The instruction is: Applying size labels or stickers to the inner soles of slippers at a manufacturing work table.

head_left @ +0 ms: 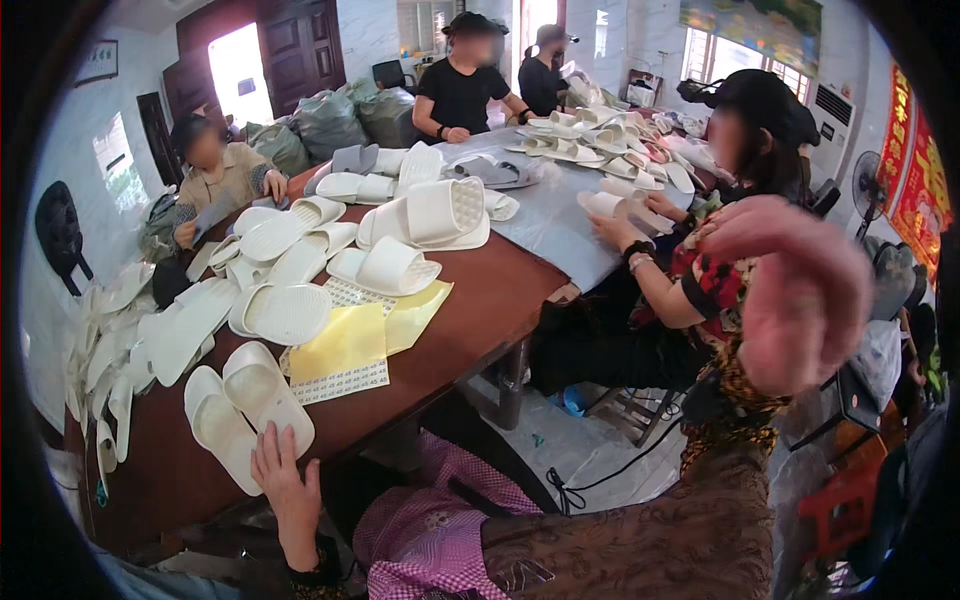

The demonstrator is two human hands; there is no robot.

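Observation:
A pair of white slippers (250, 400) lies side by side on the near left part of the brown table (470, 330). My left hand (287, 490) is open, its fingertips lying on the near end of this pair. My right hand (800, 290) is raised close to the camera at the right, large and smeared by motion. Its fingers look curled, and I cannot make out anything in them. Just beyond the pair lie a yellow sheet (340, 348) and white sheets of small printed stickers (350, 386). More white slippers (285, 313) are heaped behind.
Loose white slippers (190, 325) pile along the table's left edge. A co-worker (745, 170) at the right holds a pale slipper; other people sit across the table. Past its right edge are a table leg (512, 385), a black cable (620, 480) and a red stool (838, 510).

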